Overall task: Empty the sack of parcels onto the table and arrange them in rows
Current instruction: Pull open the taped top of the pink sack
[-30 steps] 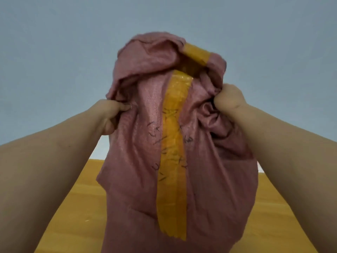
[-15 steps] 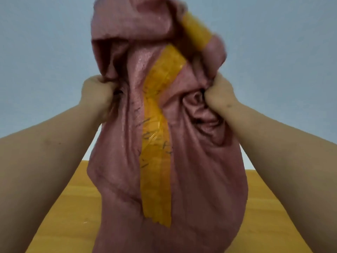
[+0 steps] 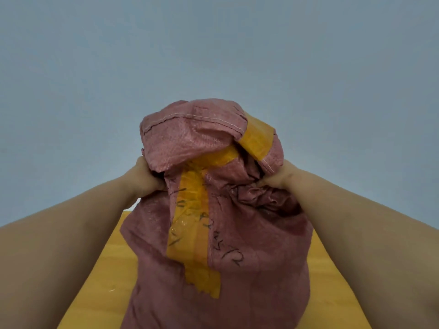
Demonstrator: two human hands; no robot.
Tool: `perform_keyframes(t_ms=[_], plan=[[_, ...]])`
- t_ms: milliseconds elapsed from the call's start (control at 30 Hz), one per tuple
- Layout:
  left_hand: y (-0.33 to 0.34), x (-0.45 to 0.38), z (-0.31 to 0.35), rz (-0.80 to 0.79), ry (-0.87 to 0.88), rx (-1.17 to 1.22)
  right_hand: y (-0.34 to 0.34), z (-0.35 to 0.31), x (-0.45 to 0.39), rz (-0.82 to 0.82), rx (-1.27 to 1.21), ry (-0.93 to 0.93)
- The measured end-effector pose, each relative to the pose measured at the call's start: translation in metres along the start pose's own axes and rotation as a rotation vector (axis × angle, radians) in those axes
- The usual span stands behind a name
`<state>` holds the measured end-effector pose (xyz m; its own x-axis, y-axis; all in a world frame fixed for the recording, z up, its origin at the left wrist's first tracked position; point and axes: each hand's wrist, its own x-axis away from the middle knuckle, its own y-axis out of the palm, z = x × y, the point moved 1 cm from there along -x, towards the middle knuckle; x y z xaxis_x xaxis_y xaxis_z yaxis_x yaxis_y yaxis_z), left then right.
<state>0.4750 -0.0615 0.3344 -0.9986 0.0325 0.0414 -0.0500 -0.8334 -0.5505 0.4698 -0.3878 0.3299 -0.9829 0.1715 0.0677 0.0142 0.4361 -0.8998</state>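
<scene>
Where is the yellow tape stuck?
In the head view, the yellow tape runs down the middle of the pink sack, between the left hand and right hand.

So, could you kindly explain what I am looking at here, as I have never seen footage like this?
There is no machine: a person wears a camera on the head, looking forward and down along their own bare arms. The left hand and the right hand each grip bunched cloth of a reddish woven sack, holding it up over a yellow wooden table. A strip of yellow tape with dark handwriting runs down the sack. A plain grey-blue wall is behind. No parcels show; whatever the sack holds is hidden.
</scene>
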Motion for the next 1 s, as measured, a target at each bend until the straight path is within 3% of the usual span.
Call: perform_keyframes(t_ms=[100, 300, 533, 667, 767, 833, 933, 1000], plan=[[-0.003, -0.004, -0.009, 0.097, 0.015, -0.062, -0.005, -0.008, -0.005, 0.076, 0.077, -0.026], [-0.007, 0.0, 0.009, 0.174, 0.024, -0.18, -0.056, -0.04, 0.005, 0.454, 0.065, -0.147], [-0.035, -0.001, 0.05, 0.383, 0.113, 0.303, -0.098, -0.069, 0.016, 0.794, -0.362, -0.22], [-0.029, -0.003, 0.051, 0.286, 0.122, 0.281, -0.082, -0.073, 0.017, 0.603, -0.232, -0.269], [-0.038, -0.007, 0.051, 0.449, 0.132, 0.404, -0.091, -0.066, 0.023, 0.73, -0.375, -0.239], [-0.039, -0.01, 0.046, 0.452, 0.144, 0.531, -0.09, -0.062, 0.026, 0.746, -0.392, -0.213], [-0.022, -0.013, 0.037, 0.21, 0.137, 0.382, -0.063, -0.058, 0.023, 0.411, -0.189, -0.204], [-0.016, -0.01, 0.027, 0.033, 0.113, 0.335, -0.051, -0.049, 0.019, 0.193, -0.339, -0.167]])
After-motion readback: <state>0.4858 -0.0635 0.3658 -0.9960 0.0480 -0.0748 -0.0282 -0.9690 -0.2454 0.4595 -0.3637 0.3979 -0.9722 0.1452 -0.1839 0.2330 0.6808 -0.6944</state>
